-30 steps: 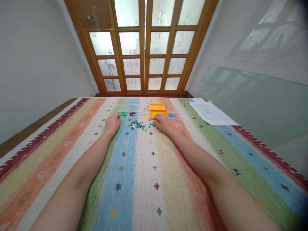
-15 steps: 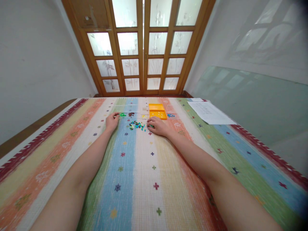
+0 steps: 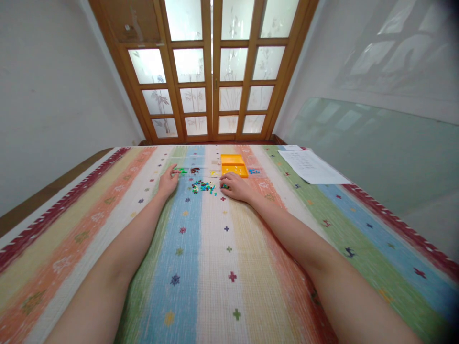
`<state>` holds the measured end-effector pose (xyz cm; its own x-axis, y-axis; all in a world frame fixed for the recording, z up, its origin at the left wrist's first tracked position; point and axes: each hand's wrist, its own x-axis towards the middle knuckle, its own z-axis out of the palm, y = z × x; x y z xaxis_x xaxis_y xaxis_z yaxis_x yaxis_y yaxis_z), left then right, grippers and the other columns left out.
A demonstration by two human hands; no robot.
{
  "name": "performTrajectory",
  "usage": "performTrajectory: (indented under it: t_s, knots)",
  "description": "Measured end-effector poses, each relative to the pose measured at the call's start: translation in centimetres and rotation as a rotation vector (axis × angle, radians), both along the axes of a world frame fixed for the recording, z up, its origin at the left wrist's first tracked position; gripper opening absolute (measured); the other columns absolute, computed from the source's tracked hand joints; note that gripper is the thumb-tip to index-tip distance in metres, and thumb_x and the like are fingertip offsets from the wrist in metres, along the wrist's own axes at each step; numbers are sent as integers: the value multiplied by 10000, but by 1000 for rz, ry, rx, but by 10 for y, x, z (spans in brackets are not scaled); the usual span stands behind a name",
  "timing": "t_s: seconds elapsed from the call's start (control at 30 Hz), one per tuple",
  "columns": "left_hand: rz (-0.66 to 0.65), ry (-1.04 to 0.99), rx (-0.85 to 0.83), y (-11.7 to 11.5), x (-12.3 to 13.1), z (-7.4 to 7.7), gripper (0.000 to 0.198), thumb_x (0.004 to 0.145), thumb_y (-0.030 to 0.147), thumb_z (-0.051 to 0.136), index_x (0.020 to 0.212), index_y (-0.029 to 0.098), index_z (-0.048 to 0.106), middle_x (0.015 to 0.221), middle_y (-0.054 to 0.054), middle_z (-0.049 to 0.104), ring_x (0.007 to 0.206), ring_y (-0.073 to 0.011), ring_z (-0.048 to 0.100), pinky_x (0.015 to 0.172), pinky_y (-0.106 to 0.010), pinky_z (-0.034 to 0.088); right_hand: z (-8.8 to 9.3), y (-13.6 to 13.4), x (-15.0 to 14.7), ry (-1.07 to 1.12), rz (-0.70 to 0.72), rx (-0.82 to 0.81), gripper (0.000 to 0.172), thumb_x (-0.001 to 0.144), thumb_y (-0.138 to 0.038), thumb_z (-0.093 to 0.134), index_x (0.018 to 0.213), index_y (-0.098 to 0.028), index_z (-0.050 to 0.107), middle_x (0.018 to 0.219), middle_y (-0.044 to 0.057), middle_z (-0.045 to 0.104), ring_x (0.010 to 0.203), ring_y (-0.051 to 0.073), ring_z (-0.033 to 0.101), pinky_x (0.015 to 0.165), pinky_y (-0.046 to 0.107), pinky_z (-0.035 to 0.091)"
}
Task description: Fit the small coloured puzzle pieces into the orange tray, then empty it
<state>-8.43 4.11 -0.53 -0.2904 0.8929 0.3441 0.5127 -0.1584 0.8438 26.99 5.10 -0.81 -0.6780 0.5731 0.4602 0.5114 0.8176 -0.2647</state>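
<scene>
At the left end of the row of small sorted pieces, my left hand [image 3: 168,181] is beside the green pieces [image 3: 182,171], its thumb and index finger apart with nothing seen between them. My right hand [image 3: 234,186] rests on the cloth in front of the orange box [image 3: 234,169], fingers curled down. A few dark and green bits show under those fingers; what the fingertips grip is too small to make out. Between the hands lies a mixed pile of tiny coloured pieces [image 3: 202,187]. Dark brown pieces [image 3: 194,170] and yellow pieces [image 3: 213,174] sit behind it.
Blue pieces [image 3: 254,171] lie right of the orange box, which stands open with white pieces inside. Clear plastic trays [image 3: 211,162] seem to hold the sorted colours. Printed paper sheets [image 3: 311,167] lie at the right on the striped tablecloth [image 3: 201,263]. Glass-paned doors [image 3: 215,71] stand behind.
My left thumb and index finger have parted beside the green pieces, where they were together before. My right hand stays almost in place. The view has shifted slightly.
</scene>
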Motion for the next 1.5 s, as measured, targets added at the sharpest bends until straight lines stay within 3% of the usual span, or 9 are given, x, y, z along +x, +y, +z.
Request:
performTrajectory:
  t_s: [0.3,0.7,0.8,0.93,1.07,1.2,1.33,1.5]
  knots:
    - [-48,298,13,5,-7,-9,539,956,258,559,1492,201,567,1162,-49,768,670,-146,575,827,-315,507,-8,5,2,52,31,-26,143,879,-183,681,990,-249,742,1282,95,667,1225,286,584,1095,480,476]
    - [-64,356,24,3,-5,-7,562,959,251,554,1518,197,538,1205,-57,753,680,-149,593,820,-318,521,-5,5,3,135,12,-36,153,883,-174,644,976,-256,734,1237,82,694,1185,275,603,1066,463,481]
    - [-66,363,16,3,-5,-7,557,956,249,554,1511,201,547,1208,-57,750,712,-154,612,832,-320,527,-2,11,10,237,-125,-19,137,912,-211,616,994,-252,719,1123,81,720,1110,273,622,1013,445,495]
    - [-110,405,24,2,-3,-6,516,955,241,547,1467,204,597,1186,-59,757,745,-167,629,849,-332,535,-1,30,32,360,-413,45,145,911,-230,574,973,-224,705,1042,98,730,1023,291,632,963,446,486]
    - [-172,492,42,-1,2,-4,459,952,231,539,1389,199,672,1146,-69,767,789,-194,649,872,-359,539,-4,48,59,375,-672,88,193,893,-233,546,988,-209,713,1069,114,735,1043,307,603,984,454,442]
    - [-253,611,72,-2,10,-5,364,984,272,517,1250,195,753,1139,-89,769,964,-250,679,953,-407,531,-8,55,73,353,-892,58,234,899,-281,529,973,-198,734,1051,145,722,1037,322,566,933,447,423]
    - [-363,704,84,-2,16,-7,326,1000,305,509,1178,226,772,1165,-81,759,1103,-269,667,1027,-425,514,-12,56,75,340,-988,40,244,888,-306,541,960,-204,750,1050,147,708,1047,325,549,912,437,410]
    - [-431,757,101,-4,22,-6,324,1003,313,506,1180,234,765,1176,-84,746,1160,-268,652,1077,-432,495,-11,55,73,312,-1006,4,241,892,-323,558,971,-211,756,1080,146,701,1069,328,543,912,433,402]
